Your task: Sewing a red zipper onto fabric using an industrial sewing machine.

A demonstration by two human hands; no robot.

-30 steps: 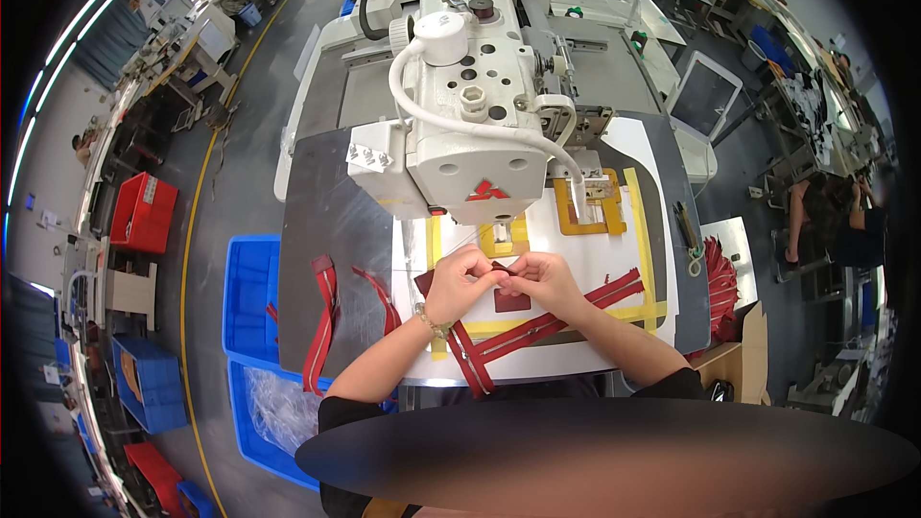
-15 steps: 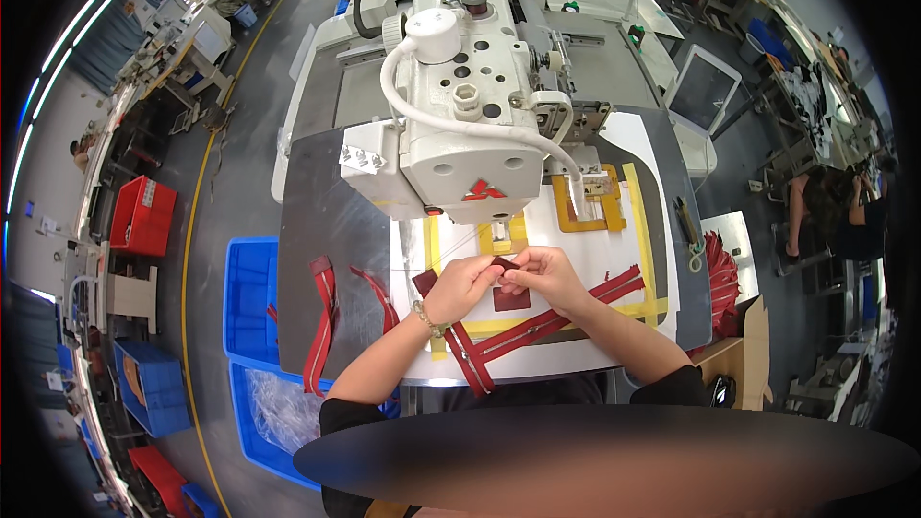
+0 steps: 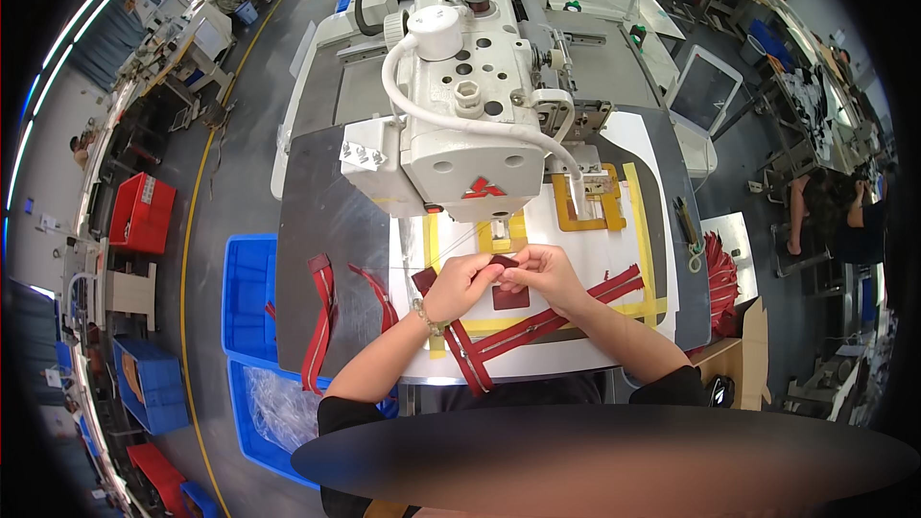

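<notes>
Maroon patch [image 3: 505, 261] shifted, seemingly pinched, in both hands [image 3: 457, 288] [image 3: 547, 278]

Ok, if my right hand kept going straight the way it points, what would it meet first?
Probably the held maroon patch, then your left hand; depth is hard to judge.
</notes>
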